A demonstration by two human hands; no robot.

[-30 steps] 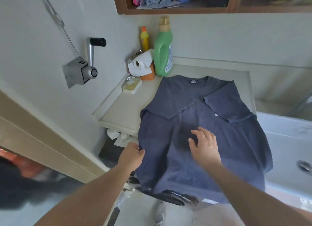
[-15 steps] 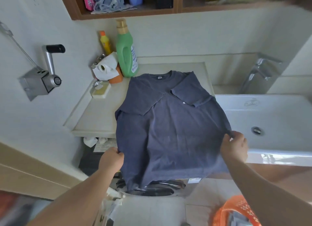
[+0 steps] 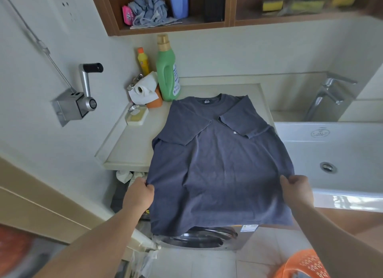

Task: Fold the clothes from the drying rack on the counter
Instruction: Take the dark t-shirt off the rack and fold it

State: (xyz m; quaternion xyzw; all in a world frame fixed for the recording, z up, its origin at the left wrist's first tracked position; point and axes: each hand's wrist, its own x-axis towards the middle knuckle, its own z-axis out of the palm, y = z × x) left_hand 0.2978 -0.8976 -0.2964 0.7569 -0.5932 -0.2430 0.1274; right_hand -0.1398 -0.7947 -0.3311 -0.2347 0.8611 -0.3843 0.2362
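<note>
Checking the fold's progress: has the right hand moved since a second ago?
Yes. The right hand went from mid-shirt to its sink-side edge.

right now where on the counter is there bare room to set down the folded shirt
Bare counter lies left of the shirt, in front of the soap dish. The back left corner is crowded: green bottle, yellow bottle, paper roll.

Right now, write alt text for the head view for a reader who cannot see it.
A dark grey T-shirt lies on a pale counter, sleeves folded in, its hem hanging over the front edge. The left hand and right hand each pinch a side edge of it. A green detergent bottle stands behind, a white sink to the right.
</note>
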